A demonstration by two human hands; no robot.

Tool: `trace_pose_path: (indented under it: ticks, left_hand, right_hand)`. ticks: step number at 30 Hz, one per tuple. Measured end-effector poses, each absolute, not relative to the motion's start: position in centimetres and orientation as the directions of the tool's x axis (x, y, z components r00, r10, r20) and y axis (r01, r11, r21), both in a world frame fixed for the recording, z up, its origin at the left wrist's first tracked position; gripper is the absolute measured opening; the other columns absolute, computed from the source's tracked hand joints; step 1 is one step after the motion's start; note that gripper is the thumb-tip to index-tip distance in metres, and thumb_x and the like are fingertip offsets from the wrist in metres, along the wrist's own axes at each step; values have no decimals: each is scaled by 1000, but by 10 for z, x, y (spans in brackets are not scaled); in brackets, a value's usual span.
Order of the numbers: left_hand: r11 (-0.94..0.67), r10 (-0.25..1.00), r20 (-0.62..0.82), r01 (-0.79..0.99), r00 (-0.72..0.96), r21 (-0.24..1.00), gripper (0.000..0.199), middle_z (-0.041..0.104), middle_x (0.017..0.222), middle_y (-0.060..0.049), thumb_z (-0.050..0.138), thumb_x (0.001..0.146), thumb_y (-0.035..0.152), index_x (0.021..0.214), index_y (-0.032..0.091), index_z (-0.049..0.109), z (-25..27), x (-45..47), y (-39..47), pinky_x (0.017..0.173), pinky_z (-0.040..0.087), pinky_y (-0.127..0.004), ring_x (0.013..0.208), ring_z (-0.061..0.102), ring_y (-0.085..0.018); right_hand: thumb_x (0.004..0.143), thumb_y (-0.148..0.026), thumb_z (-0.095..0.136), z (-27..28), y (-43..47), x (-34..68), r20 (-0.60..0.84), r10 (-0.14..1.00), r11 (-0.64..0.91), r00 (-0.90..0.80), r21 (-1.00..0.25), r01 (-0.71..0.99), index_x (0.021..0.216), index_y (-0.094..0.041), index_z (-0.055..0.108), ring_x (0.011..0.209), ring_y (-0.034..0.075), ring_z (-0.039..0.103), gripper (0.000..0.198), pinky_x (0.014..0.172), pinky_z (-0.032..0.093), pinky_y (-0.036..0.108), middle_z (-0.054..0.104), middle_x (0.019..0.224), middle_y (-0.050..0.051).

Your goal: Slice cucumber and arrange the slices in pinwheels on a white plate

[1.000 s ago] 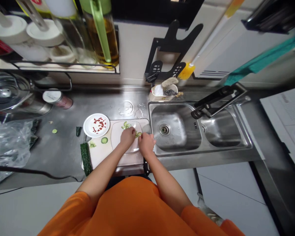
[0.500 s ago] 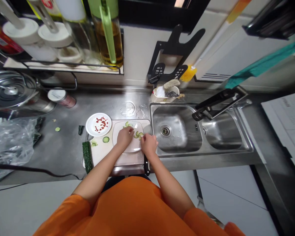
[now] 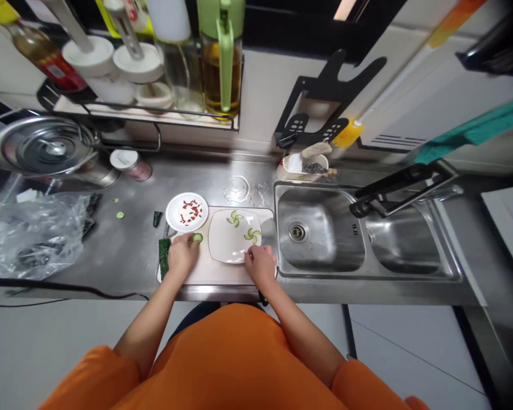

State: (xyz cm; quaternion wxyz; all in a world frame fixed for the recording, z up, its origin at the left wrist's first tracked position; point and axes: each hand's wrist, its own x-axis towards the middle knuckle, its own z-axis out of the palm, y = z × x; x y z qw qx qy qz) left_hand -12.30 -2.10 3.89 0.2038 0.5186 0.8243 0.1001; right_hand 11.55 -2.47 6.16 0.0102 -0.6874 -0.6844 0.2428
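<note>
A white squarish plate (image 3: 228,245) rests on the cutting board (image 3: 209,276), with two pinwheels of thin cucumber slices (image 3: 252,235) laid on it. At its lower right rim, my right hand (image 3: 261,266) is closed with the fingers curled; what they hold, if anything, is hidden. To the left, my left hand (image 3: 183,254) is closed low over the board, its fingertips beside a round cucumber piece (image 3: 197,237) and hiding what lies under them. The dark green cucumber (image 3: 164,256) is at the board's left edge, partly behind that hand.
Behind my left hand stands a white dish (image 3: 175,213) of red bits. A cucumber end (image 3: 157,218) lies left of it. The double sink (image 3: 320,242) is right of the board. A knife handle (image 3: 263,298) pokes out below my right wrist. Plastic bags (image 3: 47,233) lie left.
My left hand has moved left from the plate to the board's left side. My right hand has drawn down the plate's right rim. The slices now show as two complete pinwheels.
</note>
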Motion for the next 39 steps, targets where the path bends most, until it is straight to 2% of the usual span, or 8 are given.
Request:
trace_pose_path:
  ticks: [10, 19, 23, 27, 30, 33, 36, 39]
  left_hand:
    - [438, 898, -229, 820, -376, 368, 32, 65, 97, -11, 50, 84, 35, 105, 18, 67, 30, -121, -18, 77, 42, -33, 88, 59, -24]
    - [493, 869, -257, 707, -423, 507, 17, 65, 76, -2, 57, 77, 36, 79, 20, 62, 36, -124, -14, 69, 40, -27, 71, 57, -18]
    - [523, 848, -293, 609, -441, 597, 19, 66, 74, -1, 61, 73, 38, 76, 20, 62, 38, -127, -13, 68, 40, -26, 69, 58, -15]
    - [553, 823, -407, 399, -396, 731, 27, 65, 70, 0, 68, 64, 42, 77, 18, 64, 42, -128, -10, 64, 41, -24, 62, 56, -13]
    - [551, 830, -499, 228, -248, 803, 33, 64, 65, 0, 72, 56, 42, 76, 17, 65, 47, -121, -7, 59, 40, -23, 58, 53, -12]
    - [544, 839, -536, 135, -95, 828, 33, 66, 67, -2, 74, 54, 41, 73, 16, 67, 54, -108, -4, 61, 42, -24, 61, 55, -13]
    - [546, 836, -549, 103, 8, 832, 32, 68, 70, -3, 74, 56, 41, 74, 15, 69, 58, -94, -2, 64, 44, -25, 65, 58, -14]
    - [562, 823, -567, 99, 39, 821, 31, 68, 69, -2, 74, 57, 40, 76, 15, 70, 59, -83, 0, 65, 44, -25, 64, 57, -13]
  right_hand:
    - [91, -28, 49, 60, -32, 108, -320, 941, 5, -108, -307, 952, 84, -20, 60, 94, 22, 44, 15, 65, 21, 30, 64, 88, 5]
    - [90, -27, 51, 61, -29, 104, -319, 942, -13, -107, -352, 936, 81, -20, 60, 93, 21, 44, 13, 65, 21, 30, 64, 85, 5]
    - [88, -25, 53, 61, -27, 102, -312, 944, -19, -111, -385, 923, 82, -20, 61, 92, 22, 44, 11, 66, 24, 29, 65, 85, 6]
    - [85, -22, 54, 59, -22, 99, -305, 944, -41, -124, -483, 874, 83, -20, 64, 92, 22, 47, 10, 69, 29, 29, 66, 82, 5]
    - [83, -21, 55, 55, -14, 93, -261, 947, -24, -186, -635, 772, 87, -20, 68, 89, 21, 51, 14, 77, 34, 31, 67, 80, 4]
    - [82, -24, 56, 52, -6, 86, -201, 954, -11, -222, -763, 646, 91, -20, 70, 87, 19, 55, 16, 84, 37, 32, 69, 85, 3]
    - [80, -30, 58, 50, -1, 82, -260, 944, -111, -204, -831, 546, 87, -20, 70, 82, 18, 58, 17, 80, 41, 30, 69, 83, 3]
    - [77, -31, 58, 52, 1, 82, -353, 921, -236, -165, -843, 484, 78, -20, 69, 74, 16, 58, 15, 71, 42, 27, 68, 76, 2]
